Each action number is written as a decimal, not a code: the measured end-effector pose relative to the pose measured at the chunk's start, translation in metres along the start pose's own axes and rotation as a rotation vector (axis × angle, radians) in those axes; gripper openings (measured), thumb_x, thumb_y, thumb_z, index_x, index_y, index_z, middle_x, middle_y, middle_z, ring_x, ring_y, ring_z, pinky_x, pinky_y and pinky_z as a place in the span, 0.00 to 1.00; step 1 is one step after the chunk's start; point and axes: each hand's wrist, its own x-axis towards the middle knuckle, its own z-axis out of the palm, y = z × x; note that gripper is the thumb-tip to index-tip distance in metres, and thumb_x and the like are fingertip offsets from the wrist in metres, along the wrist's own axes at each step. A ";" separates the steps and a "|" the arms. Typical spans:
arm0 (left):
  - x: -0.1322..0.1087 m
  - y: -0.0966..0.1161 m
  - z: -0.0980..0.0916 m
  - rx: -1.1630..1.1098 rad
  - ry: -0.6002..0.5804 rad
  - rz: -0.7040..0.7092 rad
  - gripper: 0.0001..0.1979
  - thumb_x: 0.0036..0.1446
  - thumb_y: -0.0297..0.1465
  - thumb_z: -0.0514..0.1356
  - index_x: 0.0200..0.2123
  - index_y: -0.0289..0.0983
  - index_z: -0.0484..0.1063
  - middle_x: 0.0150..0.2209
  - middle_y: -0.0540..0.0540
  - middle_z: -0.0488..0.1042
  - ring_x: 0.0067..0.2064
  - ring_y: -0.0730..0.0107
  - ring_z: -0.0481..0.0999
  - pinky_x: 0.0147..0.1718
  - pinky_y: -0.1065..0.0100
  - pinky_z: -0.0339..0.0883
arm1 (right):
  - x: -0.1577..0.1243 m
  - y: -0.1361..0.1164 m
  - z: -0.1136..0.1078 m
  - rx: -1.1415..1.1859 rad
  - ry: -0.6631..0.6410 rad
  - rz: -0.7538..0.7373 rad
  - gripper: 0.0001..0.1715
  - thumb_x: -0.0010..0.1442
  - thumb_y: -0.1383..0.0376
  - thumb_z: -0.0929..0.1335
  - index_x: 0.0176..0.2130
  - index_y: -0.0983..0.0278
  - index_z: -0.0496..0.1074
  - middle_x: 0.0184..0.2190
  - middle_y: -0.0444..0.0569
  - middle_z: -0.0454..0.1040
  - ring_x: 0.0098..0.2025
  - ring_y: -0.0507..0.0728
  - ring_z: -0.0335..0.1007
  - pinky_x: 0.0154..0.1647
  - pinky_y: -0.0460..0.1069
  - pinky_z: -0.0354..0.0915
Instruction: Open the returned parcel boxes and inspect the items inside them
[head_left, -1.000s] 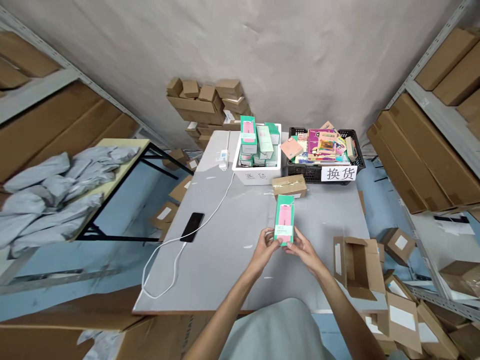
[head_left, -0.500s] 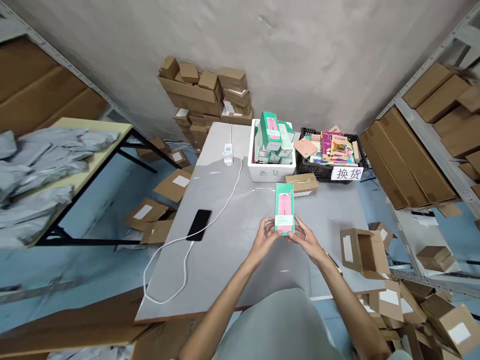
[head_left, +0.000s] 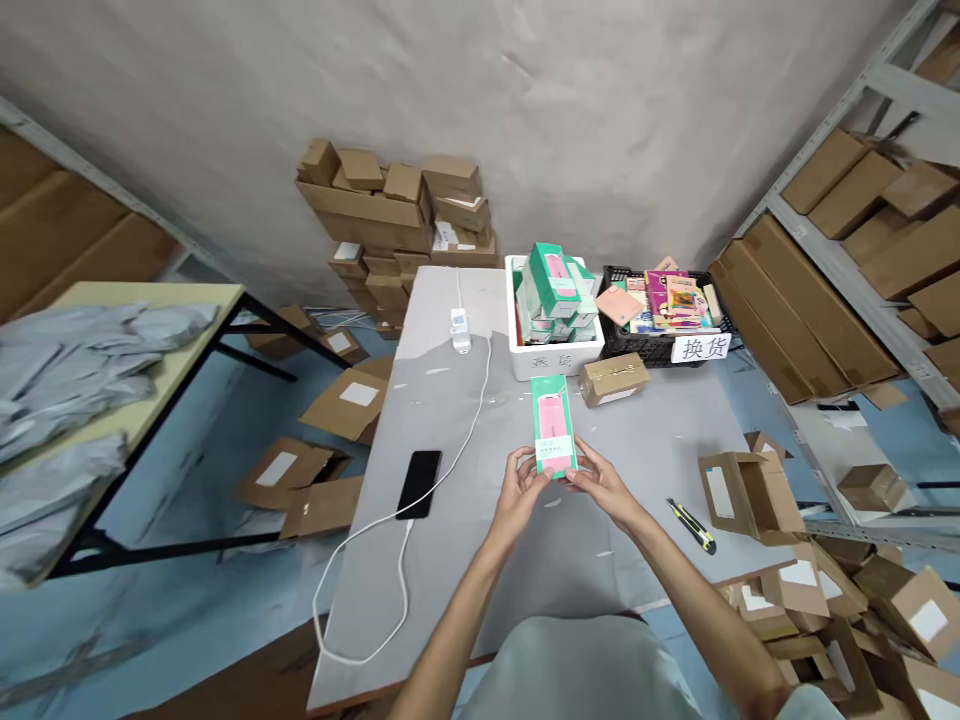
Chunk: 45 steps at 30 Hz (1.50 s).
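Observation:
Both hands grip one green and pink product box [head_left: 553, 420] at its near end, above the grey table [head_left: 480, 560]. My left hand [head_left: 519, 490] holds its left side, thumb on the front face. My right hand [head_left: 604, 482] closes on the right lower corner in the same way. Just beyond, a white foam bin [head_left: 556, 362] is heaped with similar green boxes [head_left: 551, 280]. To its right a small taped cardboard box [head_left: 615, 378] lies on the table, in front of a black crate [head_left: 652, 350] of colourful books.
A phone [head_left: 418, 484] with a white cable [head_left: 405, 580] lies on the left, near a white plug adapter [head_left: 460, 330]. A yellow and black box cutter [head_left: 691, 526] rests at the right. Open cartons [head_left: 750, 490] crowd the right edge; grey parcels [head_left: 82, 370] cover another table.
The view has shifted, and the box cutter now shows fully beside my right forearm. The green and pink box tilts slightly more to the left; both hands keep their hold.

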 end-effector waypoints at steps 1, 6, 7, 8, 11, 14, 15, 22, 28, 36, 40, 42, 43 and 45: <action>0.003 -0.001 0.002 0.001 0.001 0.006 0.42 0.50 0.55 0.81 0.57 0.47 0.64 0.57 0.42 0.83 0.63 0.50 0.83 0.66 0.49 0.74 | 0.002 0.000 -0.002 0.004 0.004 0.001 0.55 0.60 0.43 0.84 0.78 0.45 0.71 0.65 0.50 0.83 0.51 0.60 0.88 0.59 0.60 0.83; 0.032 -0.007 0.032 0.051 -0.001 0.047 0.43 0.50 0.58 0.80 0.58 0.47 0.65 0.57 0.41 0.83 0.61 0.49 0.84 0.67 0.47 0.74 | 0.013 -0.008 -0.035 0.047 0.035 0.009 0.58 0.56 0.40 0.85 0.77 0.47 0.71 0.63 0.50 0.84 0.51 0.61 0.89 0.61 0.61 0.82; 0.040 -0.007 0.042 0.060 -0.009 0.051 0.43 0.49 0.58 0.80 0.58 0.47 0.65 0.57 0.41 0.84 0.61 0.49 0.84 0.67 0.47 0.74 | 0.016 -0.011 -0.046 0.059 0.046 0.002 0.59 0.56 0.40 0.85 0.77 0.47 0.71 0.62 0.50 0.85 0.51 0.61 0.89 0.62 0.61 0.82; 0.048 -0.007 0.053 0.066 -0.018 0.055 0.43 0.49 0.58 0.80 0.58 0.47 0.65 0.57 0.41 0.84 0.61 0.49 0.84 0.66 0.48 0.74 | 0.018 -0.015 -0.057 0.070 0.057 -0.007 0.59 0.56 0.40 0.85 0.78 0.48 0.71 0.61 0.50 0.85 0.50 0.61 0.89 0.62 0.61 0.82; 0.081 -0.003 0.090 0.075 -0.059 0.075 0.41 0.51 0.56 0.81 0.58 0.46 0.67 0.59 0.40 0.83 0.63 0.49 0.83 0.67 0.49 0.74 | 0.030 -0.031 -0.095 0.100 0.096 -0.047 0.58 0.58 0.42 0.85 0.78 0.48 0.70 0.60 0.50 0.86 0.50 0.61 0.89 0.62 0.62 0.83; 0.126 0.005 0.131 0.067 -0.114 0.108 0.39 0.53 0.52 0.81 0.59 0.46 0.68 0.61 0.39 0.83 0.65 0.50 0.82 0.66 0.49 0.75 | 0.055 -0.054 -0.137 0.130 0.148 -0.099 0.58 0.57 0.43 0.85 0.78 0.49 0.71 0.61 0.50 0.86 0.51 0.62 0.89 0.64 0.63 0.83; 0.144 0.009 0.145 0.058 -0.132 0.118 0.38 0.54 0.51 0.80 0.59 0.46 0.68 0.61 0.39 0.83 0.65 0.50 0.82 0.65 0.49 0.76 | 0.067 -0.063 -0.151 0.141 0.168 -0.119 0.58 0.56 0.43 0.86 0.77 0.50 0.72 0.61 0.50 0.86 0.52 0.63 0.88 0.64 0.63 0.83; 0.292 0.045 0.236 -0.032 -0.119 0.225 0.27 0.63 0.40 0.76 0.59 0.45 0.69 0.57 0.42 0.85 0.60 0.58 0.85 0.64 0.53 0.77 | 0.195 -0.142 -0.232 0.134 0.268 -0.249 0.45 0.60 0.51 0.84 0.71 0.51 0.76 0.54 0.48 0.88 0.58 0.61 0.85 0.67 0.60 0.80; 0.377 0.070 0.257 0.053 -0.038 0.116 0.18 0.64 0.29 0.70 0.56 0.41 0.74 0.53 0.43 0.85 0.56 0.63 0.85 0.66 0.53 0.75 | 0.275 -0.164 -0.263 0.149 0.388 -0.091 0.21 0.66 0.64 0.76 0.57 0.57 0.81 0.48 0.46 0.85 0.52 0.55 0.82 0.69 0.59 0.78; 0.358 0.018 0.214 0.173 0.084 0.229 0.23 0.61 0.28 0.70 0.59 0.40 0.77 0.67 0.35 0.79 0.72 0.50 0.77 0.72 0.44 0.72 | 0.236 -0.086 -0.286 0.198 0.352 -0.131 0.28 0.58 0.59 0.82 0.57 0.57 0.82 0.66 0.53 0.79 0.72 0.64 0.73 0.74 0.64 0.73; 0.309 -0.033 0.192 0.239 0.123 0.198 0.19 0.62 0.32 0.67 0.56 0.39 0.79 0.66 0.35 0.81 0.68 0.49 0.81 0.70 0.44 0.75 | 0.175 -0.037 -0.291 0.224 0.390 -0.066 0.32 0.53 0.53 0.84 0.54 0.59 0.83 0.63 0.57 0.82 0.71 0.69 0.76 0.75 0.67 0.73; 0.278 -0.063 0.186 0.279 0.108 0.173 0.18 0.62 0.35 0.68 0.54 0.39 0.80 0.64 0.35 0.83 0.67 0.46 0.81 0.70 0.43 0.75 | 0.139 -0.012 -0.287 0.241 0.416 -0.033 0.34 0.51 0.50 0.85 0.53 0.59 0.83 0.62 0.58 0.83 0.68 0.70 0.79 0.75 0.68 0.72; 0.261 -0.079 0.184 0.289 0.092 0.153 0.18 0.61 0.37 0.69 0.54 0.39 0.81 0.63 0.35 0.83 0.67 0.45 0.82 0.69 0.43 0.75 | 0.121 0.000 -0.283 0.247 0.432 -0.013 0.35 0.49 0.49 0.85 0.53 0.59 0.84 0.62 0.59 0.83 0.67 0.70 0.79 0.75 0.68 0.72; 0.224 -0.110 0.182 0.283 0.050 0.108 0.20 0.60 0.39 0.70 0.53 0.39 0.81 0.60 0.34 0.85 0.64 0.44 0.84 0.68 0.41 0.76 | 0.082 0.023 -0.274 0.246 0.456 0.031 0.36 0.49 0.47 0.85 0.53 0.59 0.84 0.62 0.60 0.83 0.66 0.70 0.80 0.74 0.69 0.72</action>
